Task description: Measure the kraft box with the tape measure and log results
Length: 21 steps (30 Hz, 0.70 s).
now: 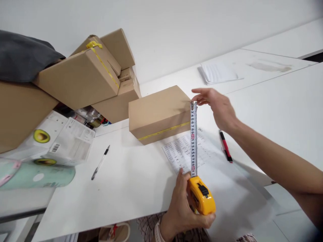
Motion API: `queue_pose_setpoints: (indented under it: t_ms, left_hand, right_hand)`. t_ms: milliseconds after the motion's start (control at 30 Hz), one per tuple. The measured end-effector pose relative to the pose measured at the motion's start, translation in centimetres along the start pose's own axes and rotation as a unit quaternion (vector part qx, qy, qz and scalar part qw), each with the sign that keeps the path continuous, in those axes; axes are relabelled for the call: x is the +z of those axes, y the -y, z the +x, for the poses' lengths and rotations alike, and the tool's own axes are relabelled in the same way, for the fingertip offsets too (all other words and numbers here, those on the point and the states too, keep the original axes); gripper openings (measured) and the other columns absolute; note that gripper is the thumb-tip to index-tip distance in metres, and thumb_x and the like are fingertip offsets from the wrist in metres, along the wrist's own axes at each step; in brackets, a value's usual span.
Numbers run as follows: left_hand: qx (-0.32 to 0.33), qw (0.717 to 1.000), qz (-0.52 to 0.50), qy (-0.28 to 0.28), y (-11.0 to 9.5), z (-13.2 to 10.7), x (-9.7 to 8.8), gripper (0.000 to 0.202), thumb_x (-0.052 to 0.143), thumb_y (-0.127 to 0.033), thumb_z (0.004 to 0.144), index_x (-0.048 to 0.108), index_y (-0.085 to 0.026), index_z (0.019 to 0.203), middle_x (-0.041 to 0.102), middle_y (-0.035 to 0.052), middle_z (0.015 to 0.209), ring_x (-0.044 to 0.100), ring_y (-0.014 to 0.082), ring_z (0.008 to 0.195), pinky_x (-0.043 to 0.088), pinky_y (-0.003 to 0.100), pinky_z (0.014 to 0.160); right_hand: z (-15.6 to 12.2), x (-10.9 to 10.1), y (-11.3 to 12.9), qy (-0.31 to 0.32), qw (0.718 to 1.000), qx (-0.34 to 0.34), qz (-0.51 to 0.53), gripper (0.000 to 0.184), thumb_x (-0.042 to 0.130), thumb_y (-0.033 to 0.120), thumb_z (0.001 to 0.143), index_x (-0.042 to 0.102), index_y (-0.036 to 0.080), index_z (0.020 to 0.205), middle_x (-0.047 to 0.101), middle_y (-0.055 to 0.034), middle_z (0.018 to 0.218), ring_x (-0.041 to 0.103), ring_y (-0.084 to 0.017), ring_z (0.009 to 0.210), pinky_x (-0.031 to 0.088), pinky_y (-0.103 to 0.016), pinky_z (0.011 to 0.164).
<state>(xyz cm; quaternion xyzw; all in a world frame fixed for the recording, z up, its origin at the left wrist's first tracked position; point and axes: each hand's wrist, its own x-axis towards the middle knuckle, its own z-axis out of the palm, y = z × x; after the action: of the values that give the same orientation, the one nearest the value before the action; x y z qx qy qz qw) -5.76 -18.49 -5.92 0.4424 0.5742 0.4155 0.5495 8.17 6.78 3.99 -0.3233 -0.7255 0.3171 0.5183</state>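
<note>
My left hand (180, 208) is wrapped round a yellow tape measure (205, 200) with a black lock button, low in the middle of the view. Its white blade (193, 144) is drawn out away from me, numbers showing past the red 20. At the far end of the blade, my right hand (219, 107) has its fingertips on the tip, one finger stretched out above it. That tip lies at the right end of a closed cardboard box (156, 107) with a yellow strip along its lower side. The exact finger contact is partly hidden. A printed sheet (174, 151) lies under the blade.
More cardboard boxes (83, 74) are stacked at the left, with dark cloth (25, 57) over them. A white avocado-print carton (73, 141) and a mint-green object (55, 174) stand nearer. A clear pen (100, 163), a red-black pen (225, 146) and papers (218, 72) lie on the white table (121, 195).
</note>
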Motion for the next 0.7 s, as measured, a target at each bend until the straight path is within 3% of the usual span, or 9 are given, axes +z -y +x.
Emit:
queue_pose_setpoints:
  t_ms: [67, 133, 233, 400, 533, 567, 633, 700]
  left_hand:
    - [0.015, 1.000, 0.019, 0.006, -0.4, 0.0, -0.1, 0.101, 0.092, -0.027, 0.043, 0.052, -0.024, 0.136, 0.044, 0.0166, 0.149, 0.041, 0.0468, 0.137, 0.051, 0.052, 0.101]
    - [0.036, 0.999, 0.028, 0.019, -0.7, 0.1, -0.2, 0.096, 0.092, -0.028, 0.043, 0.055, -0.022, 0.132, 0.051, 0.0162, 0.142, 0.035, 0.0474, 0.141, 0.046, 0.056, 0.106]
    - [0.050, 0.998, 0.024, 0.028, -0.9, 0.1, -0.2, 0.101, 0.093, -0.027, 0.043, 0.053, -0.021, 0.136, 0.056, 0.0159, 0.133, 0.035, 0.0463, 0.141, 0.041, 0.058, 0.111]
    - [0.037, 0.999, -0.006, 0.028, -0.1, 0.1, 0.2, 0.130, 0.091, -0.025, 0.051, 0.019, -0.023, 0.159, 0.056, 0.0154, 0.131, 0.051, 0.0382, 0.128, 0.048, 0.048, 0.105]
    - [0.046, 0.998, 0.020, 0.044, 0.8, 0.2, 0.2, 0.135, 0.089, -0.025, 0.055, 0.005, -0.025, 0.161, 0.051, 0.0158, 0.137, 0.054, 0.0351, 0.124, 0.052, 0.047, 0.100]
    - [0.051, 0.997, 0.033, 0.049, 0.9, 0.2, 0.2, 0.136, 0.088, -0.025, 0.055, 0.002, -0.026, 0.161, 0.050, 0.0156, 0.139, 0.053, 0.0348, 0.124, 0.052, 0.048, 0.100]
    - [0.059, 0.995, 0.060, 0.052, 0.9, 0.2, 0.2, 0.137, 0.087, -0.025, 0.056, -0.002, -0.026, 0.161, 0.048, 0.0153, 0.141, 0.053, 0.0343, 0.125, 0.051, 0.049, 0.102]
    - [0.067, 0.993, 0.087, 0.047, 0.8, 0.2, 0.2, 0.136, 0.085, -0.025, 0.057, -0.002, -0.025, 0.161, 0.049, 0.0152, 0.140, 0.052, 0.0345, 0.125, 0.049, 0.051, 0.104]
  right_hand:
    - [0.3, -1.0, 1.6, 0.028, 0.996, 0.041, 0.069, 0.044, 0.046, 0.059, 0.098, 0.071, 0.026, 0.115, 0.068, -0.0050, 0.091, 0.063, -0.022, 0.087, 0.051, -0.040, 0.082]
    - [0.3, -1.6, 2.6, 0.049, 0.994, 0.065, 0.071, 0.035, 0.062, 0.056, 0.090, 0.074, 0.026, 0.104, 0.064, -0.0027, 0.081, 0.061, -0.020, 0.078, 0.050, -0.038, 0.075]
    - [-0.9, -2.1, 3.0, 0.047, 0.993, 0.088, 0.069, 0.029, 0.066, 0.054, 0.087, 0.074, 0.028, 0.097, 0.059, -0.0008, 0.072, 0.059, -0.019, 0.072, 0.050, -0.037, 0.068]
    - [-7.6, -1.1, 2.6, 0.144, 0.978, 0.135, 0.066, 0.019, 0.064, 0.046, 0.091, 0.072, 0.030, 0.097, 0.066, -0.0005, 0.073, 0.061, -0.017, 0.065, 0.051, -0.032, 0.057]
    - [-12.7, -0.3, 2.0, 0.251, 0.966, 0.068, 0.013, 0.022, 0.055, 0.040, 0.098, 0.067, 0.029, 0.113, 0.072, -0.0041, 0.085, 0.066, -0.018, 0.071, 0.054, -0.031, 0.058]
    - [-13.2, -0.5, 1.6, 0.246, 0.967, 0.061, -0.015, 0.025, 0.052, 0.042, 0.099, 0.067, 0.026, 0.112, 0.072, -0.0042, 0.080, 0.065, -0.017, 0.066, 0.052, -0.030, 0.055]
    - [-13.0, -1.6, 0.1, 0.180, 0.971, 0.095, -0.127, 0.033, 0.045, 0.049, 0.101, 0.066, 0.023, 0.100, 0.067, -0.0029, 0.067, 0.059, -0.016, 0.055, 0.045, -0.029, 0.049]
    - [-12.1, -3.2, -1.8, 0.094, 0.934, 0.172, -0.298, 0.041, 0.042, 0.057, 0.099, 0.060, 0.022, 0.089, 0.064, -0.0025, 0.062, 0.055, -0.017, 0.050, 0.038, -0.030, 0.048]
